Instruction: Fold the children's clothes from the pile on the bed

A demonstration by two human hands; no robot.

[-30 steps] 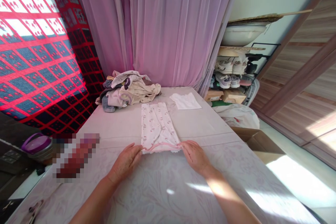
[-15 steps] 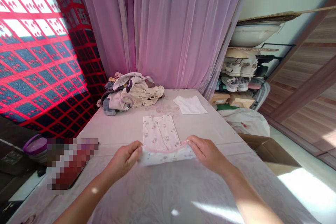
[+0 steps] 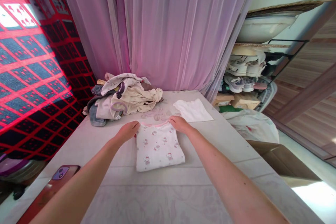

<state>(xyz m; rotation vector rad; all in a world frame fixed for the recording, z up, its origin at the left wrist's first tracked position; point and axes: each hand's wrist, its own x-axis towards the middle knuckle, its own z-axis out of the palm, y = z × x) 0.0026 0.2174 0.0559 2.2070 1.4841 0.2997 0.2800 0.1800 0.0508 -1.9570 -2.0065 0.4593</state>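
A white shirt with small pink cartoon prints and a pink neckline lies folded into a compact rectangle on the table. My left hand pinches its far left corner by the neckline. At the far right corner, my right hand has its fingers closed on the same edge. Beyond and to the right rests a folded white cloth, touched by neither hand.
A heap of crumpled clothes sits at the table's back left. A red phone lies near the left edge. Right of the table stand an open cardboard box and a rack with shoes. Purple curtains hang behind.
Both hands have carried the pink-edged neckline away from me, doubling the shirt over so its printed side faces up. The view has shifted, showing more of the phone.
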